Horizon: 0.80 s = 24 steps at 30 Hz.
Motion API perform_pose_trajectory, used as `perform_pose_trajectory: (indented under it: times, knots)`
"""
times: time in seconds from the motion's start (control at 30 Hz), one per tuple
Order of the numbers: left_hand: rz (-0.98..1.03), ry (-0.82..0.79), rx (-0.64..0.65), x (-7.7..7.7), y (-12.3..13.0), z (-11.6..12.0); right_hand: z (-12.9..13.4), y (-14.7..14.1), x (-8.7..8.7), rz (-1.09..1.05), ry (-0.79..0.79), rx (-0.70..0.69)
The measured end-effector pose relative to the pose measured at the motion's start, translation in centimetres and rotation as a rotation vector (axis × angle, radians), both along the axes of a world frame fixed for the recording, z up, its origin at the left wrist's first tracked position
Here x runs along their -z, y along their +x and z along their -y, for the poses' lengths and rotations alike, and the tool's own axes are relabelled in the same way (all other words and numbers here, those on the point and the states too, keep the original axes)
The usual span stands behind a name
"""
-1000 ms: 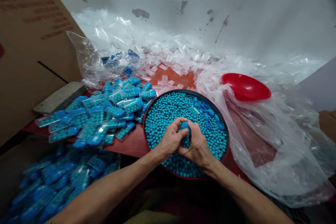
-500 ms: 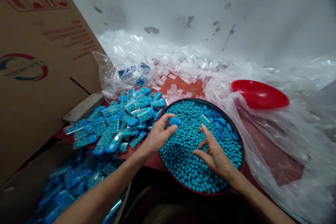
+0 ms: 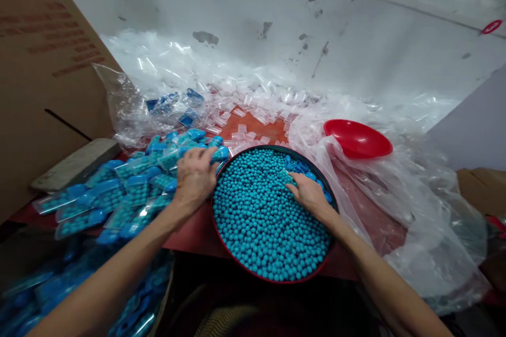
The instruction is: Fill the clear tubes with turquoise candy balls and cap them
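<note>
My left hand is over the right side of a heap of blue-capped clear packs filled with turquoise beads. Its fingers are curled and a little blurred. A blue cap shows by the fingertips, but what lies under the palm is hidden. A round dark tub with a red rim holds a deep layer of turquoise beads. Inside its right side, my right hand is pinched on a small clear plastic container, mostly covered by the fingers. Loose blue caps lie just beyond that hand.
Empty clear containers are scattered at the back, against plastic sheeting. A red bowl rests on plastic at the right. A cardboard box stands left, beside a grey block. More blue-capped packs fill a container below.
My left hand has carried a blue-capped piece from over the tub leftward to the heap. My right hand has closed at the clear container on the beads. The view has turned right.
</note>
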State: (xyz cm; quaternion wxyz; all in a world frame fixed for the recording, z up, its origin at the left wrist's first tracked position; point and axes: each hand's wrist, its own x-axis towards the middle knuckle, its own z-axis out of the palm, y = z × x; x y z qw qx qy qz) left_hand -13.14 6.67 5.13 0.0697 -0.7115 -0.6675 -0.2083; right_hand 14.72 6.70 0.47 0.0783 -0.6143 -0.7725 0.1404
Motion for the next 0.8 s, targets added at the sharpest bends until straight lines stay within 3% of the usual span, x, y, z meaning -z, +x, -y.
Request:
perform_pose_trajectory:
  times: [0.17, 0.27, 0.37, 0.5, 0.7, 0.8]
  knots:
    - [0.219, -0.297, 0.33, 2.4, 6.3, 1.2, -2.6, -1.4, 0.9, 0.106, -0.101, 0.034]
    - [0.346, -0.451, 0.334, 4.3, 8.2, 0.3, -3.2, -1.0, 1.5, 0.035, -0.122, -0.01]
    - [0.338, -0.52, 0.299, 5.4, 9.3, -1.4, -3.6, -0.3, 1.6, -0.061, -0.142, -0.043]
    - [0.263, -0.501, 0.298, 5.3, 10.6, -2.9, -4.2, 0.3, 1.2, -0.151, -0.201, -0.067]
    - [0.115, -0.6, 0.281, 4.5, 11.1, -3.0, -4.2, 1.3, 0.1, -0.21, -0.286, -0.09]
    - [0.1, -0.666, 0.301, 4.7, 10.9, -3.7, -4.3, 2.4, -0.5, -0.26, -0.43, -0.082]
